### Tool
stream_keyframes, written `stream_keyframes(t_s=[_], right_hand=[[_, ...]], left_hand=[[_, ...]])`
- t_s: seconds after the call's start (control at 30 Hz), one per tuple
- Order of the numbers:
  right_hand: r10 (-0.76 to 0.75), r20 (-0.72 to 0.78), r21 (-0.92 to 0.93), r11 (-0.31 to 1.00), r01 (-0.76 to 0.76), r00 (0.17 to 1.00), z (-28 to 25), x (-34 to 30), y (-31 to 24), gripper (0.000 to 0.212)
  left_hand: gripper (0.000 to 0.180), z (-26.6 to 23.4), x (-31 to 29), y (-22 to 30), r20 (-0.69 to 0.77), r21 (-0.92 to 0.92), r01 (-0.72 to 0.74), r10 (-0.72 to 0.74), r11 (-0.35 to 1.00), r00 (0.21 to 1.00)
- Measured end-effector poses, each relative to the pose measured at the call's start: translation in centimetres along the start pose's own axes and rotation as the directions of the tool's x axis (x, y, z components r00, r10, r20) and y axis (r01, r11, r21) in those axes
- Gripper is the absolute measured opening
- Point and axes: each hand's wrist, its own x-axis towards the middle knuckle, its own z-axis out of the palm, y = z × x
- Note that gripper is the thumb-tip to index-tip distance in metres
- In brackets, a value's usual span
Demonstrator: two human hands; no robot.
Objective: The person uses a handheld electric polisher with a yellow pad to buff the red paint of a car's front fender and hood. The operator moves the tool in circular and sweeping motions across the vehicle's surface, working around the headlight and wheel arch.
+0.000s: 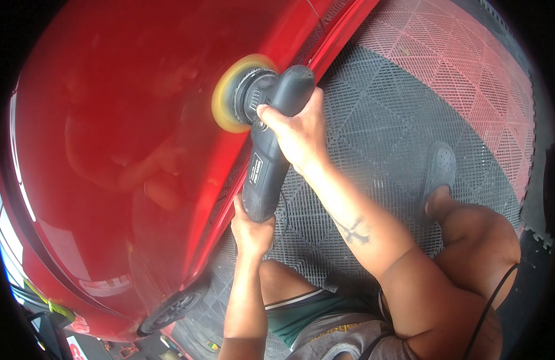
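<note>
A black car polisher [268, 162] is held in both my hands, slanting across the side of a glossy red car [133, 114]. Its round yellow pad [222, 99] faces the painted panel and looks pressed to it; the pad's rim is smeared, as if spinning. My right hand [304, 132] wraps the head end of the polisher from the right, thumb lying over the top by the pad. Lower down, my left hand [253, 234] is closed round the rear end of the body. The undersides of both grips are hidden.
Grey grid floor tiles [373, 120] lie beside the car, with red tiles [469, 72] farther right. My bent legs and a grey clog [441, 165] are at right. A black cord [490, 306] passes by my right arm. The car's wheel [175, 306] shows at lower left.
</note>
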Motion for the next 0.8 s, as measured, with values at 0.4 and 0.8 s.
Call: stream_keyframes(t_s=[0.4,0.8], right_hand=[[0.013,0.013,-0.081,0.997,-0.012,1.0,3.0,-7.9,2.8,0.074],[0.011,0.032,-0.088,0.996,-0.009,0.999,2.0,-8.5,3.9,0.081]], left_hand=[[0.067,-2.9,-3.0,-7.0,0.025,-0.022,0.038,-0.037,0.999,0.999],[0.069,-2.4,-4.6,-7.1,0.032,0.024,0.064,-0.065,0.998,0.997]])
